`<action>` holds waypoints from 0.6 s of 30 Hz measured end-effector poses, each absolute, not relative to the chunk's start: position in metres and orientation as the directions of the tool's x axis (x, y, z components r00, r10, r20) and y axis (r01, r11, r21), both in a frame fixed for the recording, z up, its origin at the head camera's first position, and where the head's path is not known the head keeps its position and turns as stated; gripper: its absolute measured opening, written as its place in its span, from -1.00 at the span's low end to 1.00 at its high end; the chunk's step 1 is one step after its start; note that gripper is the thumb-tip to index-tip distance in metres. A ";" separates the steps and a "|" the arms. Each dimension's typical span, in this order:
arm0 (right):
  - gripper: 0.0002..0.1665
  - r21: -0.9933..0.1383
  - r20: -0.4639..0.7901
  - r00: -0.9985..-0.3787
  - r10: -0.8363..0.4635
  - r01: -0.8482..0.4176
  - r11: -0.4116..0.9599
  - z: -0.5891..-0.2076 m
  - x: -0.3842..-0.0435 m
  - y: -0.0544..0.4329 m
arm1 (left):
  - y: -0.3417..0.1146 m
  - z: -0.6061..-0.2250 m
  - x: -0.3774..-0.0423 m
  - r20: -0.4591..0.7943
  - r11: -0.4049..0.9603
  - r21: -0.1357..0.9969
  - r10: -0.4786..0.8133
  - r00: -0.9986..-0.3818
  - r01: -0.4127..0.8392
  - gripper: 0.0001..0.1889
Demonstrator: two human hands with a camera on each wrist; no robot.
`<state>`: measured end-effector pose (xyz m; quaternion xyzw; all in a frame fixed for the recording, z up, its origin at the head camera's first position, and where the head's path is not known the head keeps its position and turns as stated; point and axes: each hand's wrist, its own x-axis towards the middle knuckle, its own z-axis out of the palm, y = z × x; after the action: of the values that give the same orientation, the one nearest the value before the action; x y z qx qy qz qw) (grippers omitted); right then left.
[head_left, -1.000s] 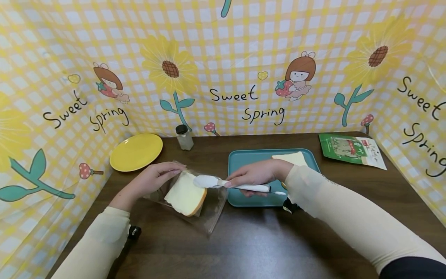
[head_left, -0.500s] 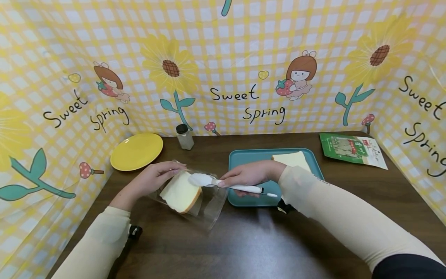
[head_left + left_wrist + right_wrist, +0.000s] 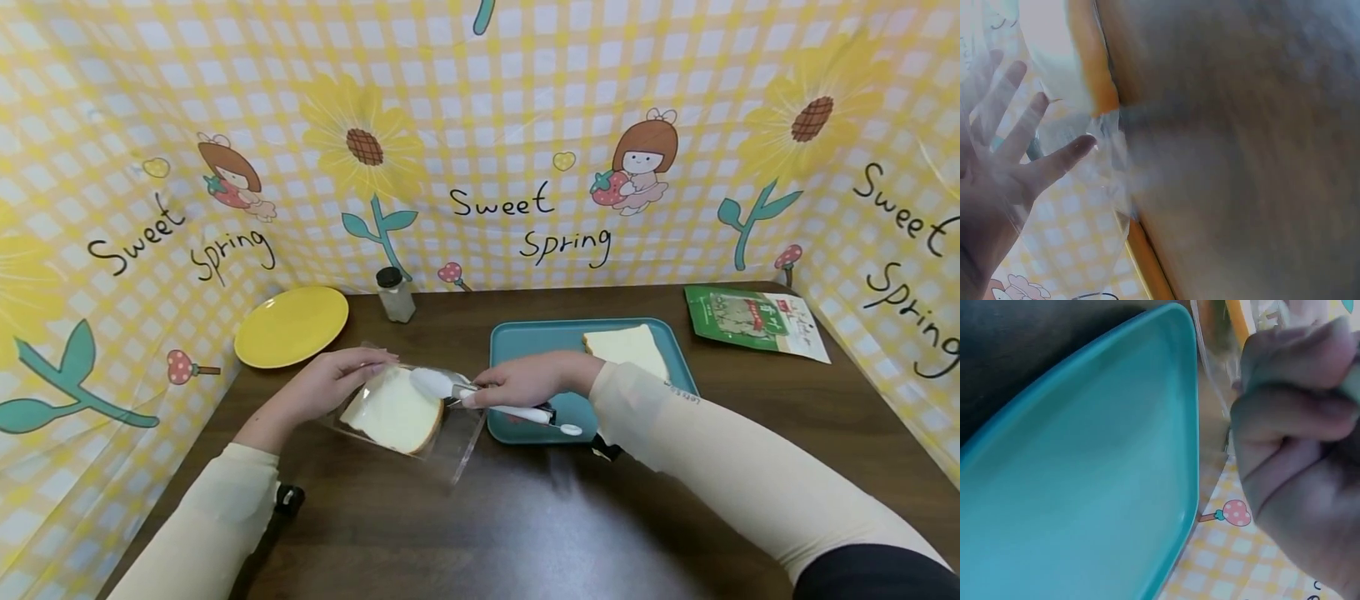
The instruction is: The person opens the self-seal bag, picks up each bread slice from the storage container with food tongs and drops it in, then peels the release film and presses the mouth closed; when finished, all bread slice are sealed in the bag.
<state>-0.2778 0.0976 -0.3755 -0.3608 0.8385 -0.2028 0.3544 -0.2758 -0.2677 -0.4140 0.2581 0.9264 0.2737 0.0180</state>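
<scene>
My right hand (image 3: 525, 386) grips white-handled food tongs (image 3: 525, 412) near the middle, its fingers curled round them in the right wrist view. The tongs' white head (image 3: 431, 383) overlaps the upper right part of a bread slice (image 3: 393, 417) with a brown crust. The slice lies within a clear plastic bag (image 3: 461, 446). My left hand (image 3: 337, 383) is at the bag's upper left edge, palm down. In the left wrist view the fingers (image 3: 1022, 134) are straight and spread, seen through the film, with the slice's crust (image 3: 1094, 69) beyond the fingertips.
A teal tray (image 3: 517, 337) right of the bag bears another bread slice (image 3: 633, 348), partly behind the right forearm. A yellow plate (image 3: 292, 327) and a black-capped shaker (image 3: 395, 296) stand at the back left. A green and white packet (image 3: 757, 323) lies at the back right.
My right hand and the tongs have shifted left and slightly down. The slice now lies lower and flatter, with film across its upper part. My left hand has barely moved.
</scene>
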 end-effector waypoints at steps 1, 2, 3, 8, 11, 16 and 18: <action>-0.17 -0.567 -0.444 -0.507 -0.738 -0.479 0.670 -0.376 -0.278 0.097 | -0.267 -0.414 -0.276 0.103 0.721 0.515 0.484 -0.869 0.463 -0.70; -0.12 -0.544 -0.446 -0.522 -0.727 -0.486 0.684 -0.376 -0.277 0.097 | -0.267 -0.414 -0.276 0.094 0.727 0.513 0.480 -0.872 0.456 -0.70; -0.09 -0.528 -0.447 -0.534 -0.718 -0.490 0.693 -0.376 -0.277 0.098 | -0.267 -0.413 -0.277 0.086 0.732 0.514 0.475 -0.876 0.448 -0.70; -0.06 -0.490 -0.452 -0.554 -0.700 -0.501 0.713 -0.376 -0.275 0.101 | -0.265 -0.413 -0.279 0.060 0.752 0.513 0.449 -0.891 0.414 -0.70; -0.04 -0.473 -0.456 -0.562 -0.690 -0.503 0.723 -0.375 -0.273 0.103 | -0.265 -0.414 -0.280 0.058 0.763 0.506 0.436 -0.898 0.403 -0.71; 0.03 -0.402 -0.445 -0.598 -0.667 -0.532 0.745 -0.377 -0.265 0.100 | -0.263 -0.414 -0.280 0.058 0.760 0.512 0.435 -0.898 0.401 -0.72; 0.04 -0.360 -0.426 -0.614 -0.664 -0.558 0.748 -0.379 -0.261 0.097 | -0.262 -0.414 -0.280 0.059 0.757 0.514 0.437 -0.897 0.403 -0.72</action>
<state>-0.2606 0.0967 -0.3786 -0.3420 0.8933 -0.0961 0.2754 -0.2800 -0.2616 -0.4144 0.2243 0.9368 0.2664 0.0321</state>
